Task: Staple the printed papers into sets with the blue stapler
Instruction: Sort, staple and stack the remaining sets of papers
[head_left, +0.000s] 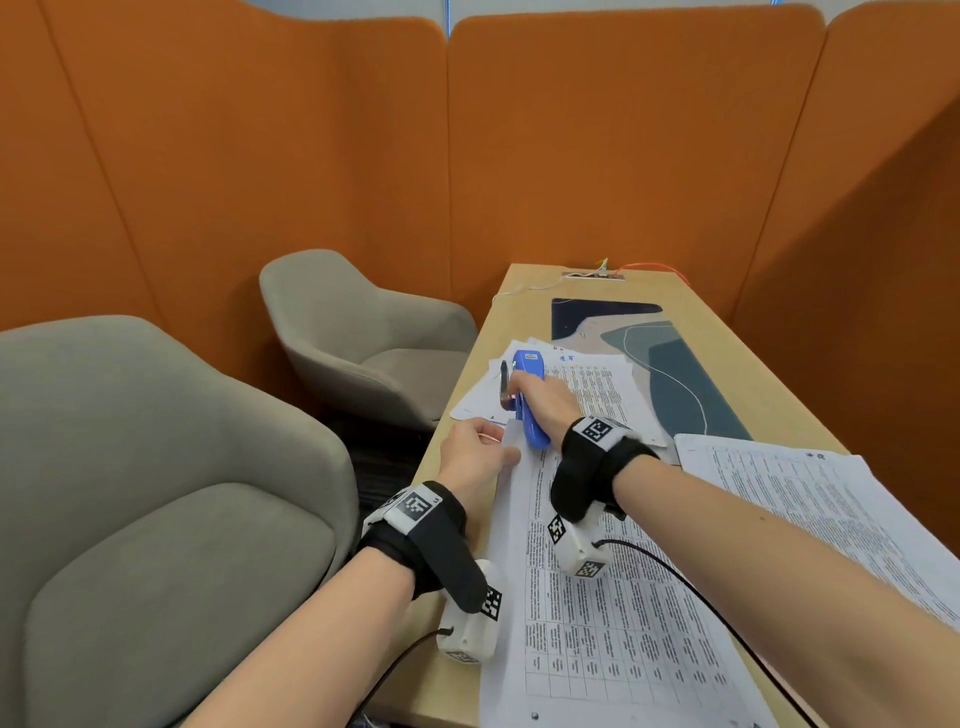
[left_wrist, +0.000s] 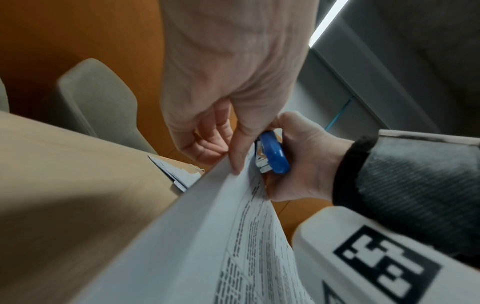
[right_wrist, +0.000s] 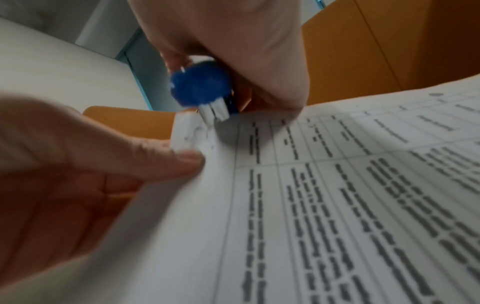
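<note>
My right hand (head_left: 537, 397) grips the blue stapler (head_left: 531, 410) and holds it above the far left corner of a set of printed papers (head_left: 597, 613) on the wooden table (head_left: 675, 291). The stapler (left_wrist: 275, 156) shows its rear end beside that corner in the left wrist view. My left hand (head_left: 475, 457) pinches the set's left edge near that corner, thumb on top (left_wrist: 239, 156). In the right wrist view the stapler (right_wrist: 200, 86) hovers just past the lifted paper corner (right_wrist: 187, 131). A second printed set (head_left: 831, 519) lies to the right.
More loose sheets (head_left: 498, 384) and a black pen (head_left: 503, 376) lie beyond the stapler. A dark patterned desk mat (head_left: 670, 364) covers the table's far half. Two grey armchairs (head_left: 156, 493) stand left of the table, with orange partition walls (head_left: 623, 156) around.
</note>
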